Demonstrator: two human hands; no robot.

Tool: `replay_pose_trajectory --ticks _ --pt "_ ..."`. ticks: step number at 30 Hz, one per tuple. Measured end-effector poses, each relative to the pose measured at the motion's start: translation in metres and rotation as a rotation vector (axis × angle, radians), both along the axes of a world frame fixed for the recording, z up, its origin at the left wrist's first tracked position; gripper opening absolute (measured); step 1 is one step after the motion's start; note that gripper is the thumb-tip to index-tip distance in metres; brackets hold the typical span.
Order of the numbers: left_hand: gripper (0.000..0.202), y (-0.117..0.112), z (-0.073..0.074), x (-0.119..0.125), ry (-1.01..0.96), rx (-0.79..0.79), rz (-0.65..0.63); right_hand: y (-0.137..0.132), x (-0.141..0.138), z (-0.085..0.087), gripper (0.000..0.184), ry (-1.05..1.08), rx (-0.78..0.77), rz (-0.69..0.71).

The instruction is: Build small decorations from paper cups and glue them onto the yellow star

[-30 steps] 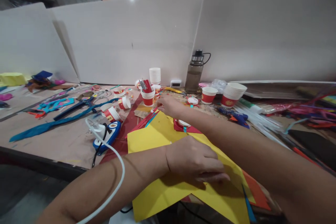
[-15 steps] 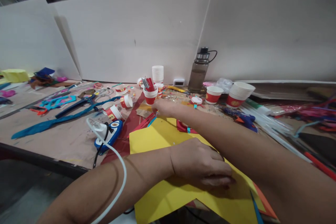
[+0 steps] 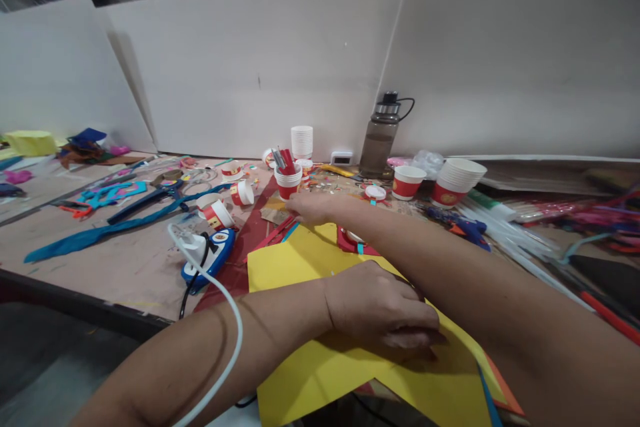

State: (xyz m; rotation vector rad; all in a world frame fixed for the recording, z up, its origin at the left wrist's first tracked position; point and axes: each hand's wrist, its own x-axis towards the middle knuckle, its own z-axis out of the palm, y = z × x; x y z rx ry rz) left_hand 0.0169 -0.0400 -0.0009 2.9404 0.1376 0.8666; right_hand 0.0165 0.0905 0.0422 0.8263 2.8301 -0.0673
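My left hand rests palm down on a large yellow paper sheet at the table's near edge, its fingers stretched flat and pressing the sheet. My right hand reaches across to the sheet's far corner, close to some red and blue paper strips that stick out from under it. Its fingers are curled down at the paper's edge, and what they touch is hidden. A red-and-white paper cup holding tools stands just beyond that hand.
A blue power strip with a white cable lies left of the sheet. Paper cups, a dark water bottle, blue scissors, a teal strip and a blue glue gun litter the table. White boards wall the back.
My right hand has slid a little left and nearer along the sheet's far corner. The left hand has stayed pressed on the yellow paper.
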Motion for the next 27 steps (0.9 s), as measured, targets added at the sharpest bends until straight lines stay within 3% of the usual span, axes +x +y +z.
replay_pose_trajectory --ticks 6,10,13,16,19,23,27 --pt "0.026 0.0 0.004 -0.002 -0.026 -0.028 -0.007 -0.001 0.008 0.011 0.016 0.135 0.106 0.063" --pt "0.03 -0.002 0.006 -0.002 -0.082 -0.099 0.019 -0.007 0.025 0.027 0.013 0.33 0.073 -0.022" --pt "0.029 -0.003 0.008 0.0 -0.19 -0.357 0.14 -0.02 0.05 0.038 0.011 0.557 0.001 -0.19" --pt "0.031 0.005 0.008 0.0 -0.458 -0.786 0.346 -0.043 0.083 0.04 0.01 0.848 -0.142 -0.458" --pt "0.043 0.018 0.007 -0.001 -0.73 -1.225 0.414 -0.072 0.115 0.032 0.016 1.099 -0.386 -0.598" --pt "0.045 0.027 0.005 0.003 -0.922 -1.369 0.333 -0.106 0.139 0.014 0.019 1.272 -0.415 -0.634" --pt "0.04 0.024 0.007 0.006 -0.943 -1.357 0.329 -0.119 0.143 -0.005 0.019 1.351 -0.471 -0.609"
